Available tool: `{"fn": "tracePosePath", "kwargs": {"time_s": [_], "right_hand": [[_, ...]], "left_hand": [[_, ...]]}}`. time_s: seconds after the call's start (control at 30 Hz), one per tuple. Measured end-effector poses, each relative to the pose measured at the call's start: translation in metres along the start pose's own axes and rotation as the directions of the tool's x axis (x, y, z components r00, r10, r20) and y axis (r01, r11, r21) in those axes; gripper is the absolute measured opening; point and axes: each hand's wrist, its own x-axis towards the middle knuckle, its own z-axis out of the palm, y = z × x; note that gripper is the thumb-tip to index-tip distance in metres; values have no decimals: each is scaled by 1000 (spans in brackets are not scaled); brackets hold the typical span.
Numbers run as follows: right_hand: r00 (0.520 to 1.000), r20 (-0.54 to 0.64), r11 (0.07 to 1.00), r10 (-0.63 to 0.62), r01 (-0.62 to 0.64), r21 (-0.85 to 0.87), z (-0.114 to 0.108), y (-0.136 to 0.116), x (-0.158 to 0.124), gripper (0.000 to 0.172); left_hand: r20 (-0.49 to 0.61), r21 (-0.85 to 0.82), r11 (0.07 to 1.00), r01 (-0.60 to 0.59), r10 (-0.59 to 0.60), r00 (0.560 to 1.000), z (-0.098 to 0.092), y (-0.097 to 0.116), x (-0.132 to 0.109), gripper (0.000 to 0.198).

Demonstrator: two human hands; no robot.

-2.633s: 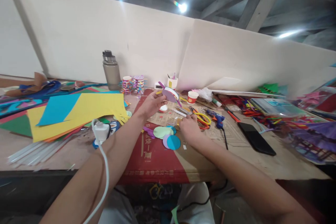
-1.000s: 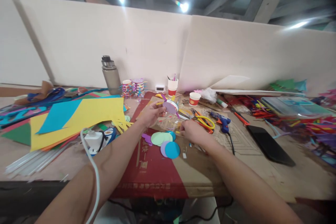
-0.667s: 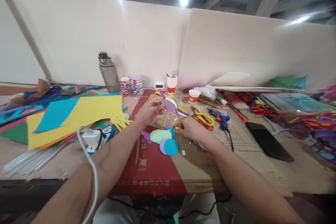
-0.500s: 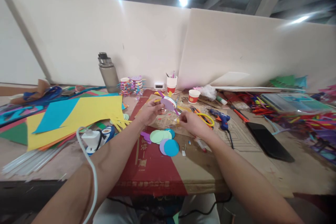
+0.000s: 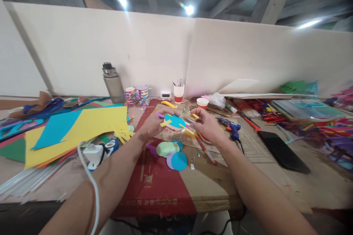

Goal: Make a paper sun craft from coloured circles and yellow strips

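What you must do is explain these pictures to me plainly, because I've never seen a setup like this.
There is no machine here: these are a person's own bare hands, and every picture comes from one camera worn on that person's head, looking forward and down.

The left hand holds a blue-topped round paper piece with yellow strips sticking out. The right hand is close beside it, with a short yellow strip against it; whether that strip is pinched is hard to tell.

On the table lie a red-and-brown cardboard sheet, loose paper discs, a blue glue gun and a black phone. A water bottle stands behind.
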Motion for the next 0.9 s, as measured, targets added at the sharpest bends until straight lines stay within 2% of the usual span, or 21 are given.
{"fn": "tracePosePath", "kwargs": {"time_s": [0.1, 0.2, 0.27, 0.43, 0.6, 0.73, 0.87, 0.9], "right_hand": [[995, -84, 999, -46, 47, 10, 1, -2, -1, 31], [988, -156, 994, 0, 17, 107, 3, -3, 0, 22], [985, -171, 988, 21, 6, 154, 4, -4, 1, 21], [975, -213, 984, -63, 96, 150, 2, -5, 0, 15], [975, -215, 967, 64, -7, 256, 6, -12, -4, 20], [971, -232, 948, 60, 17, 317, 11, -23, -10, 14], [976, -217, 941, -5, 78, 329, 13, -30, -16, 9], [977, -208, 938, -35, 104, 330, 13, -30, -17, 8]], "left_hand": [[32, -13, 999, 47, -47, 998, 5, 7, -2, 39], [59, 18, 998, 58, -59, 997, 7, 10, -4, 42], [63, -7, 998, 58, -57, 996, 7, 9, -4, 41], [42, -87, 988, 130, -127, 991, 3, -1, 0, 36], [-35, -105, 975, 194, -198, 980, 15, 4, 0, 41], [-80, -102, 970, 223, -231, 970, 41, 22, -24, 38], [-119, -124, 956, 267, -281, 952, 58, 39, -72, 32], [-147, -137, 941, 310, -329, 933, 60, 42, -85, 34]]}}
